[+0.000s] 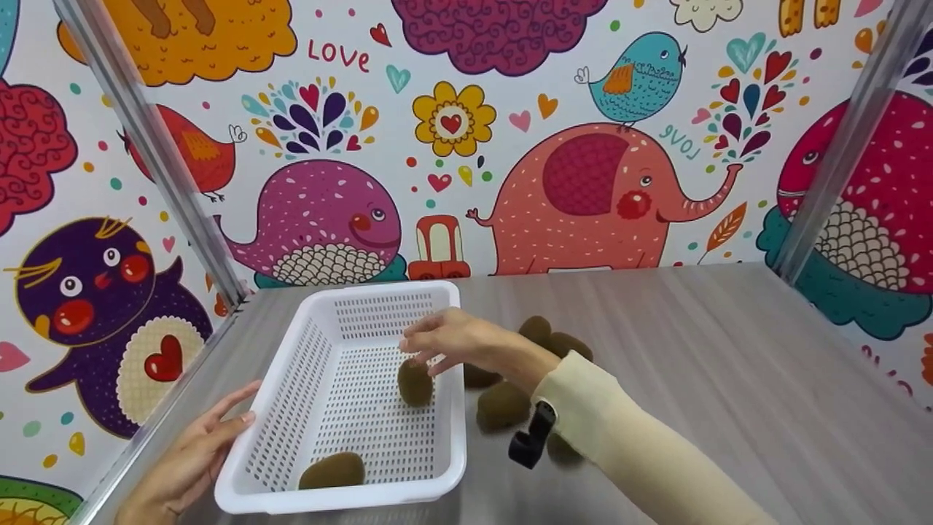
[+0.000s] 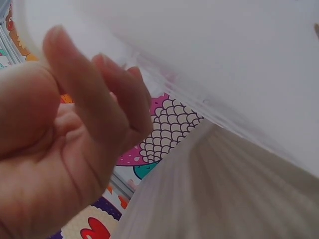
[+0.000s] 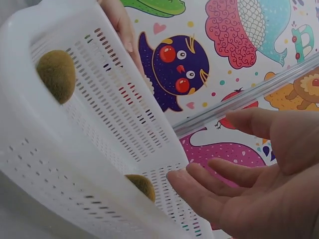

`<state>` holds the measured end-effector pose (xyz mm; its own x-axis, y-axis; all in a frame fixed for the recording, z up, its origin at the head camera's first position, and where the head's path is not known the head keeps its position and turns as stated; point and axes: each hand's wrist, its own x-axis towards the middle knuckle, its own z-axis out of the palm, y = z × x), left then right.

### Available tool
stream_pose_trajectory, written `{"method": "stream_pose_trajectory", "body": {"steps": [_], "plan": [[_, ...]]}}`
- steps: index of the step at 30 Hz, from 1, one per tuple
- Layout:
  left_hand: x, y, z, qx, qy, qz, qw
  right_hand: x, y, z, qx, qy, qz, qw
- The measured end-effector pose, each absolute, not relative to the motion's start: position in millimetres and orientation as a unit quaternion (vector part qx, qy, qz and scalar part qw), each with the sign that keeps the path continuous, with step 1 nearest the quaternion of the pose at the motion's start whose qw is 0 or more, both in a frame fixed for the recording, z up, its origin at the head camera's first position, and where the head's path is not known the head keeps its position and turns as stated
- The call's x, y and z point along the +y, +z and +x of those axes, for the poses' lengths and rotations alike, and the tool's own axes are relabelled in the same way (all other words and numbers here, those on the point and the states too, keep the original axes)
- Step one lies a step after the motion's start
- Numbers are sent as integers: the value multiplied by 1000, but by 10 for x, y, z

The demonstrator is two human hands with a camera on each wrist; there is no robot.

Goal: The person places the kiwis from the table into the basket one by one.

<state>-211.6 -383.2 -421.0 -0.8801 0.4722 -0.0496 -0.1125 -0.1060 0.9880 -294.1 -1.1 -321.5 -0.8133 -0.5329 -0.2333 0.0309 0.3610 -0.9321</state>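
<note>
A white plastic basket [image 1: 368,498] with slotted walls stands on the table. My left hand [image 1: 191,453] holds its left rim; the left wrist view shows that hand's fingers [image 2: 79,84] bent against the basket's pale side. Two brown fuzzy kiwis lie inside: one kiwi [image 1: 334,471] in the near-left corner, another kiwi [image 1: 415,385] by the right wall. Over this second one hovers my right hand [image 1: 455,339], fingers spread and loosely bent, with nothing in its grasp. In the right wrist view, a gap separates that hand [image 3: 259,174] from the kiwi [image 3: 143,186].
Right of the basket, several more kiwis [image 1: 504,405] lie on the grey wood-grain table [image 1: 700,364], partly hidden under my right forearm. A patterned wall [image 1: 452,189] with metal posts [image 1: 164,160] closes off the back and sides.
</note>
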Motion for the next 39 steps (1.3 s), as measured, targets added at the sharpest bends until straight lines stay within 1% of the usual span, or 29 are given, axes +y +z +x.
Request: {"method": "stream_pose_trajectory", "body": {"steps": [8,16,20,30,34,39], "plan": [[-3838,-4203,-2106,634,732,145,202,252,-3215,-2874,781,-540,-177,259],[-3846,-4192,-2107,640,728,142,201,671,-3180,-2823,785,-533,-191,252],[-3843,-4189,-2109,640,728,142,201,863,-3201,-2779,807,-511,-196,221],[-3825,-4205,-2108,631,733,151,204,1288,-3399,-2692,835,-484,-241,105],[-3823,-4209,-2106,638,729,143,203,1448,-3506,-2716,830,-492,-249,88],[-3828,-4210,-2100,640,729,139,199,1641,-3654,-2754,831,-501,-224,88]]}}
